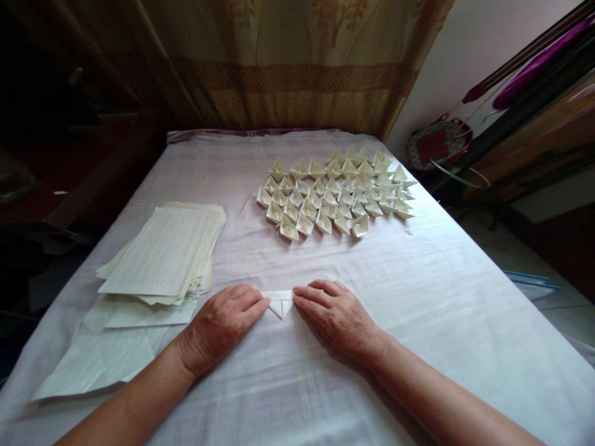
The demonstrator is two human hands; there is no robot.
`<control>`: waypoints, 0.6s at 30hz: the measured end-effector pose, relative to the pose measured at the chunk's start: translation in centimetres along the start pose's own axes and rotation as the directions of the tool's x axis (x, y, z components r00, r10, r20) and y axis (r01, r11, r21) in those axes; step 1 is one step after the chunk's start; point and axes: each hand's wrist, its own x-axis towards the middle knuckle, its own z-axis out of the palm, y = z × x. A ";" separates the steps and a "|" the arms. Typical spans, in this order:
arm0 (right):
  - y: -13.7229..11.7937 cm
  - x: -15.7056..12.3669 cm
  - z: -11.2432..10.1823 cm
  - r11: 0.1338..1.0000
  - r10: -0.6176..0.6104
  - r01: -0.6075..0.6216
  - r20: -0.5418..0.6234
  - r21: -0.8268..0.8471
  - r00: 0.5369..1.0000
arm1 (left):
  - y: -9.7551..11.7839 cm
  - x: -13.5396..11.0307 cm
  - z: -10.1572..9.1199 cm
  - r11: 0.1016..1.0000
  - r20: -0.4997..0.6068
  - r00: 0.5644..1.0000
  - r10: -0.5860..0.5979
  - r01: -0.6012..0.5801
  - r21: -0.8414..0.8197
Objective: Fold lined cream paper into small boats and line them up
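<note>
A small folded piece of white paper (280, 302) lies flat on the white cloth (418, 297) between my hands. My left hand (220, 325) presses its fingertips on the paper's left end. Fingertips of my right hand (334, 316) rest flat on the right end. Both hands lie palm down with the fingers together. A group of several finished folded paper boats (337, 192) sits in rows farther back on the cloth.
A stack of lined paper sheets (162, 251) lies to the left, with larger loose sheets (100, 359) below it. A patterned curtain (288, 62) hangs behind the table. Wooden furniture (534, 130) and a round woven item (439, 144) stand at the right.
</note>
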 end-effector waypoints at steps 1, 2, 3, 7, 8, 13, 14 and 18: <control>-0.1 0.0 0.0 1.000 0.004 -0.004 0.000 -0.004 1.000 | 0.2 -0.3 -0.1 1.000 0.002 1.000 -0.014 0.014 -0.002; -0.1 0.1 0.0 1.000 0.013 -0.013 -0.001 -0.003 1.000 | 0.3 -0.5 -0.1 0.999 0.001 0.999 -0.033 0.033 -0.009; -0.2 0.2 0.0 1.000 0.026 -0.026 0.001 0.003 1.000 | 0.5 -0.7 -0.2 0.998 -0.001 0.998 -0.058 0.058 -0.023; -0.8 0.9 0.1 0.994 0.103 -0.103 0.009 0.020 0.995 | 0.7 -0.6 -0.1 0.975 0.013 0.982 -0.187 0.187 -0.117; -0.9 1.0 0.2 0.993 0.121 -0.121 0.012 0.010 0.993 | 0.7 -0.4 -0.1 0.966 0.026 0.975 -0.219 0.220 -0.138; -1.7 1.3 0.4 0.981 0.193 -0.192 0.032 -0.023 0.981 | 0.4 0.5 -0.4 0.943 0.096 0.957 -0.274 0.287 -0.170; -1.9 1.3 0.3 0.979 0.205 -0.204 0.039 -0.024 0.978 | 0.5 0.6 -0.6 0.946 0.118 0.956 -0.269 0.285 -0.155; -2.9 1.7 -0.1 0.962 0.274 -0.271 0.088 -0.046 0.958 | 1.0 1.3 -1.4 0.967 0.217 0.948 -0.232 0.248 -0.051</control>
